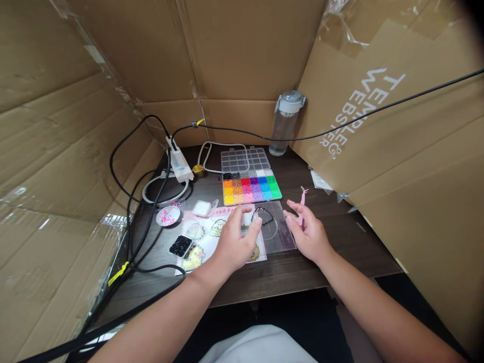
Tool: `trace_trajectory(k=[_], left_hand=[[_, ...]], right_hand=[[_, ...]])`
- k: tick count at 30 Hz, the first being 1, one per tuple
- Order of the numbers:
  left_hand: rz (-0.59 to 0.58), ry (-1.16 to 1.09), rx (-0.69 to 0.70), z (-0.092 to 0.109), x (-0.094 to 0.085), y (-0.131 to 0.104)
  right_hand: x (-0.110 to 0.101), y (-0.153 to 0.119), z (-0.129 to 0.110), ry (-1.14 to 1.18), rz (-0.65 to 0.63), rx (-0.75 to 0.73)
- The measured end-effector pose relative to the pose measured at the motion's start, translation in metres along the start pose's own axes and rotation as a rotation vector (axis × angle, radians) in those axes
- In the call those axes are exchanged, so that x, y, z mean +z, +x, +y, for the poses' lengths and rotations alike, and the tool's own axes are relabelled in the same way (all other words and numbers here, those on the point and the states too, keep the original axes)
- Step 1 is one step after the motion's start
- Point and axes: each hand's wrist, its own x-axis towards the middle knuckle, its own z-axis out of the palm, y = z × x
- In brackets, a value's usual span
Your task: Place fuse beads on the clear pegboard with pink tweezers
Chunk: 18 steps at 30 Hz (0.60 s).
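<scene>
My left hand [236,242] hovers over the printed bead pattern sheet [204,227], thumb and fingers apart with nothing between them. To its right, beside the pegboard's edge, my right hand [310,232] holds pink tweezers [302,201] with their tips pointing up and away. Between both hands lies a clear pegboard [282,234], partly over the sheet. On it a curved line of black beads [267,213] is laid out. A small square tray of black beads [180,246] and one with white beads [202,208] sit on the sheet's left side.
Behind the pegboard stands an open bead case [251,189] with many coloured compartments. A round dish of pink beads [168,216] is at left. A power strip [179,164] with black cables and a water bottle [285,123] stand further back. Cardboard walls [242,50] enclose the desk.
</scene>
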Motion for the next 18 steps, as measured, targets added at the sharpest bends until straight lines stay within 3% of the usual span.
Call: trace_trajectory(k=[11,18], left_hand=[[-0.011,0.061,0.062,0.0015,0.0008,-0.0003],[0.006,0.137,0.178,-0.0031,0.0016,-0.0061]], right_hand=[[0.001,0.0011,-0.0004,-0.032,-0.003,0.004],[-0.0004,0.0017,0.0079,-0.018,0.008,-0.008]])
